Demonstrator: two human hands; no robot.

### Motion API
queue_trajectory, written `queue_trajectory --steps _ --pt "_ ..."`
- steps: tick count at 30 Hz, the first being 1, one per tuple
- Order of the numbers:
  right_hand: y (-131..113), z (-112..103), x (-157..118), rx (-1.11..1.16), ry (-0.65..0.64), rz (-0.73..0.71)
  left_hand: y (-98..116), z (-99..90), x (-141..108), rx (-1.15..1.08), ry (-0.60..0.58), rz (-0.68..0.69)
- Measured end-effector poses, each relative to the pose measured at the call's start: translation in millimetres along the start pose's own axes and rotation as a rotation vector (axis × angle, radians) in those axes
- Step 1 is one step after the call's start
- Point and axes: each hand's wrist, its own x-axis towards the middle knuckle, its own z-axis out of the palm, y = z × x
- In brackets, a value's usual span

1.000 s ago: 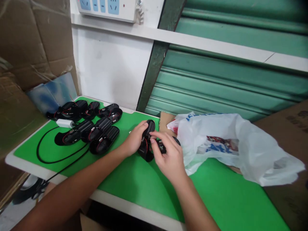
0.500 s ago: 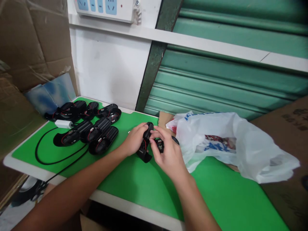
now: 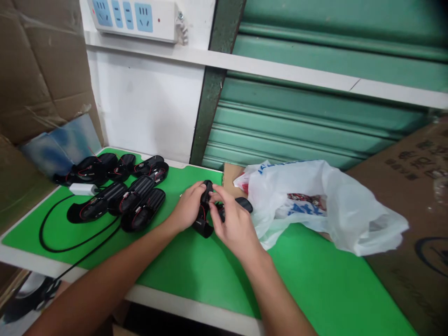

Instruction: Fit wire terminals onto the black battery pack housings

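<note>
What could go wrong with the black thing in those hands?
The black piece might slip, since the left hand seems to grip it near its far end. The right hand could bump the second black piece just beyond it. The black cord hanging over the table's front edge might get snagged.

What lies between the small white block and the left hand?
Three black ribbed casings, then a stretch of green mat; the head view shows it.
</note>
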Motion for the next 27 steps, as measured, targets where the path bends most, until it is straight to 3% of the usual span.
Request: queue_trajectory --steps 27 --pt "0.5 7.2 -1.9 -0.003 0.016 0.026 3.0 0.2 0.6 0.027 0.048 -0.003"
